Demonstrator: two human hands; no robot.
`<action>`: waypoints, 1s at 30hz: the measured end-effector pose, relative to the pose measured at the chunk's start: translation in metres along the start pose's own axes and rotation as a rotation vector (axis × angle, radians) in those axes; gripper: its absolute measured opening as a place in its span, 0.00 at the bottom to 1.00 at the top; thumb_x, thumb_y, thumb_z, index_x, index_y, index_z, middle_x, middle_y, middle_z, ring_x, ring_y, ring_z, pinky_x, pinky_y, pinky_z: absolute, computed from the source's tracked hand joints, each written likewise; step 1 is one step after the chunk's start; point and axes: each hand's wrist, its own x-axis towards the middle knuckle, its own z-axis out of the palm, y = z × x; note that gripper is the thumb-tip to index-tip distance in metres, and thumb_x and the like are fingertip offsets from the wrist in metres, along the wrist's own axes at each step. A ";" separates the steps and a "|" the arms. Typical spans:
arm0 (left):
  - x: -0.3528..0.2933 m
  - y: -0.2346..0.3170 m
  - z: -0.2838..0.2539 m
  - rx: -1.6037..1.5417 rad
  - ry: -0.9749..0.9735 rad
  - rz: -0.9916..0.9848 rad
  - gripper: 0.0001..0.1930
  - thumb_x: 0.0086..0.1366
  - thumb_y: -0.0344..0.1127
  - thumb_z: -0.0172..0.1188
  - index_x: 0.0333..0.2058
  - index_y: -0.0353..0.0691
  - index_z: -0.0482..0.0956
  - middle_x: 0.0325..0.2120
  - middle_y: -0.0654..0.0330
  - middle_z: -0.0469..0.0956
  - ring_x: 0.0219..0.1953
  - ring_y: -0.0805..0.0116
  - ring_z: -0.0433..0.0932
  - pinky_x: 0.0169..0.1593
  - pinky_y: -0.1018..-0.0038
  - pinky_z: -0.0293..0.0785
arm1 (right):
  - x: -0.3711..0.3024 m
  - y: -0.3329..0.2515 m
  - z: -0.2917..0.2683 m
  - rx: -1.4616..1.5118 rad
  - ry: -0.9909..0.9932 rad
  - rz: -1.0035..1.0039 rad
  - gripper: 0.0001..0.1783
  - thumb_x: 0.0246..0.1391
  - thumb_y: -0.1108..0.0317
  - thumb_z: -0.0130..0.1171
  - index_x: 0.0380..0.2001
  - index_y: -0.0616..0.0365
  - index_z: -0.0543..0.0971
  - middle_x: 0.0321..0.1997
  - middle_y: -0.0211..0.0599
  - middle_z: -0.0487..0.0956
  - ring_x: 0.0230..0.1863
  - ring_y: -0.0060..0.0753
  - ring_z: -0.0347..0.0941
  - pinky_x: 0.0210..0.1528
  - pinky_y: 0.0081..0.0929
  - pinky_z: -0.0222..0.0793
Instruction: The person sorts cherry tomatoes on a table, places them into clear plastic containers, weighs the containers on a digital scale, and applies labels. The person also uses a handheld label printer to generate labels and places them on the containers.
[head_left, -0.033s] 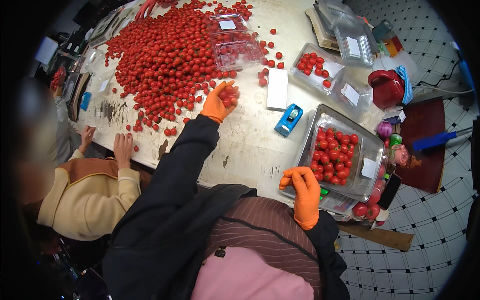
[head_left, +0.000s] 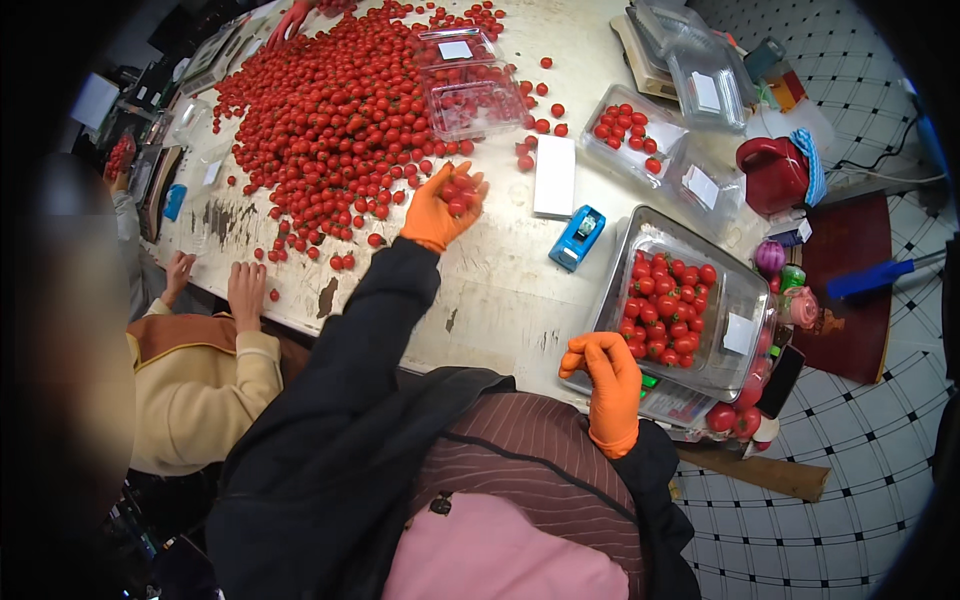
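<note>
Several cherry tomatoes (head_left: pixel 459 194) lie in my left hand (head_left: pixel 437 212), cupped in an orange glove at the near right edge of a large tomato heap (head_left: pixel 330 120). My right hand (head_left: pixel 612 390), gloved the same way, is closed with its fingertips together; whether anything is between them is hidden. It is beside a metal tray (head_left: pixel 612 300) at the right. In that tray sits an open clear plastic box (head_left: pixel 712 345) with red tomatoes (head_left: pixel 665 310) filling its left part.
Another clear box (head_left: pixel 668 130) with a few tomatoes stands behind the tray. Nearby lie a white block (head_left: pixel 555 177) and a blue tape dispenser (head_left: pixel 577 238). A clear box (head_left: pixel 475 105) rests by the heap. At left, another person's hands (head_left: pixel 245 295) touch the table edge.
My hands have hardly moved. The person at the left has shifted slightly to the right.
</note>
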 end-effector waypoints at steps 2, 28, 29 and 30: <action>-0.032 -0.036 0.028 -0.050 -0.138 -0.014 0.23 0.69 0.42 0.47 0.60 0.41 0.63 0.58 0.51 0.62 0.60 0.45 0.61 0.57 0.51 0.64 | -0.007 0.000 -0.008 0.016 -0.020 -0.003 0.10 0.64 0.69 0.48 0.38 0.65 0.74 0.31 0.37 0.77 0.33 0.26 0.73 0.41 0.24 0.69; 0.012 -0.194 0.162 1.645 -0.795 0.207 0.18 0.70 0.39 0.49 0.54 0.38 0.72 0.52 0.57 0.73 0.56 0.68 0.68 0.60 0.74 0.60 | -0.076 0.013 -0.083 0.156 0.186 -0.104 0.11 0.64 0.68 0.49 0.39 0.66 0.74 0.33 0.37 0.77 0.35 0.26 0.74 0.42 0.25 0.72; 0.010 -0.180 0.177 1.757 -0.758 0.311 0.19 0.70 0.40 0.49 0.54 0.38 0.72 0.51 0.59 0.74 0.55 0.71 0.68 0.58 0.74 0.62 | -0.076 0.015 -0.085 0.155 0.213 -0.107 0.10 0.64 0.68 0.49 0.39 0.66 0.74 0.33 0.37 0.77 0.35 0.26 0.74 0.42 0.25 0.71; -0.011 -0.164 0.193 1.737 -0.644 0.369 0.19 0.70 0.41 0.49 0.55 0.39 0.72 0.51 0.61 0.75 0.55 0.72 0.69 0.57 0.74 0.64 | -0.075 0.015 -0.086 0.159 0.217 -0.104 0.10 0.64 0.68 0.49 0.39 0.66 0.74 0.33 0.37 0.77 0.34 0.26 0.74 0.42 0.25 0.71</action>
